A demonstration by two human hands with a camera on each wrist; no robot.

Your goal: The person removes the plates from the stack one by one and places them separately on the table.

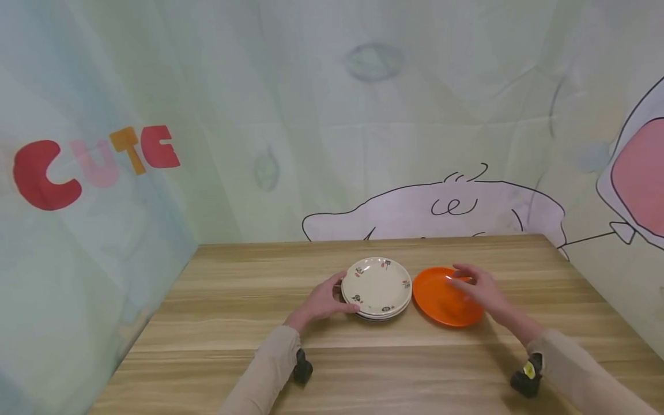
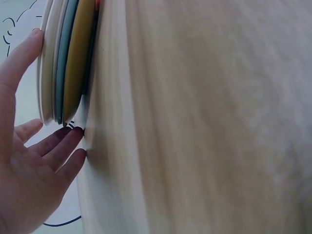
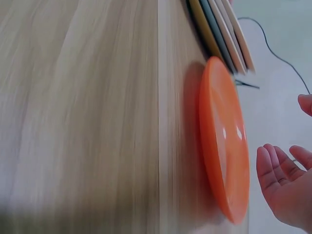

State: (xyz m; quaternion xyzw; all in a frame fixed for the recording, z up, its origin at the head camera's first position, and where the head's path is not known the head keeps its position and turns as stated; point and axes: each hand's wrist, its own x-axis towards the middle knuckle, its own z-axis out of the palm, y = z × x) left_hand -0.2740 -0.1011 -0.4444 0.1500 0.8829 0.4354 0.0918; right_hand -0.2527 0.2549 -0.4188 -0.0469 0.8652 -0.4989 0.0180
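A stack of plates [image 1: 376, 287] lies near the far side of the table, topped by a cream plate with small printed figures round its rim. From the side, the left wrist view shows a teal plate [image 2: 66, 53] and a mustard yellow plate [image 2: 79, 63] lower in it. My left hand [image 1: 329, 298] is spread around the stack's left edge, its thumb at the front rim and its fingers farther back. Just right of the stack lies an orange plate [image 1: 433, 300]. My right hand [image 1: 482, 289] hovers over its right part with relaxed, parted fingers and holds nothing.
Both plate groups rest on a wood-grain table [image 1: 249, 300]. Behind it hangs a pale printed cloth [image 1: 290, 104] with cartoon drawings, and another side of it with coloured letters stands at the left. Small dark devices [image 1: 302, 367] are strapped at both wrists.
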